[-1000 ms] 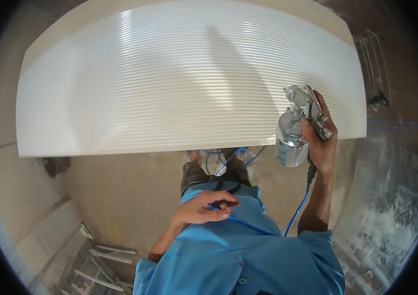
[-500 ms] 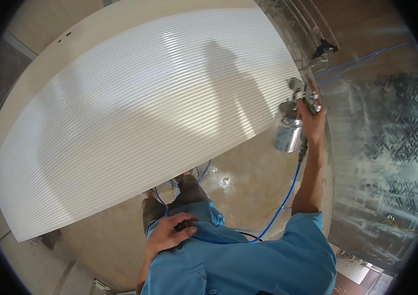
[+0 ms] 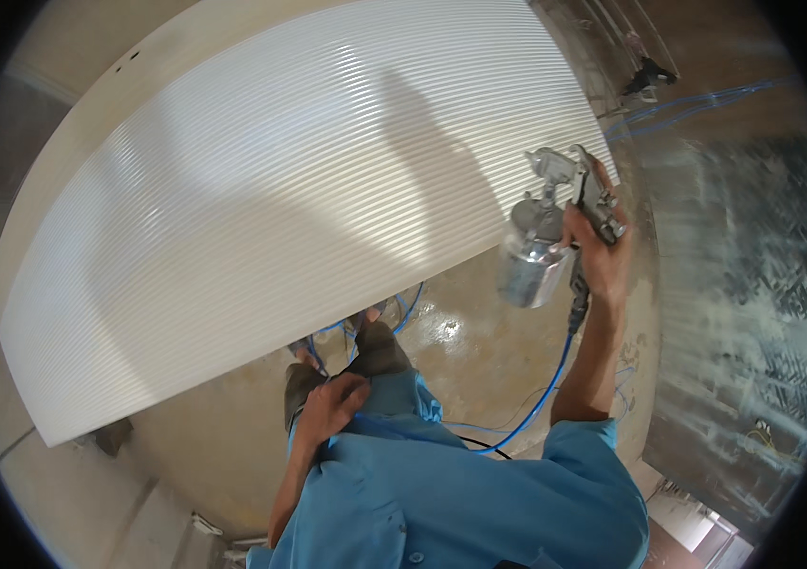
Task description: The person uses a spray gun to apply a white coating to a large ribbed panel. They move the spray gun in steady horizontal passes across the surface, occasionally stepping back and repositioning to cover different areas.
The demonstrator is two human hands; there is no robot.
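A metal spray gun (image 3: 574,185) with a silver cup (image 3: 533,256) hanging beneath it is gripped in my right hand (image 3: 598,248), by the right end of a large pale ribbed panel (image 3: 280,190). Its nozzle points left over the panel's surface. From the base of the handle a blue air hose (image 3: 555,384) curves down toward my waist. My left hand (image 3: 332,406) rests closed at my lap, fingers curled; whatever may be inside them is hidden. My shadow falls across the panel's ridges.
Blue hose loops lie on the brown floor (image 3: 441,356) around my feet. To the right stands a dark, paint-smeared board (image 3: 735,303). A black clamp-like fitting (image 3: 650,76) sits past the panel's far right corner, with blue lines (image 3: 707,100) beside it.
My right hand has brought the spray gun left and slightly down, its nozzle now turned more to the left. My left hand has shifted slightly up and its fingers have curled over.
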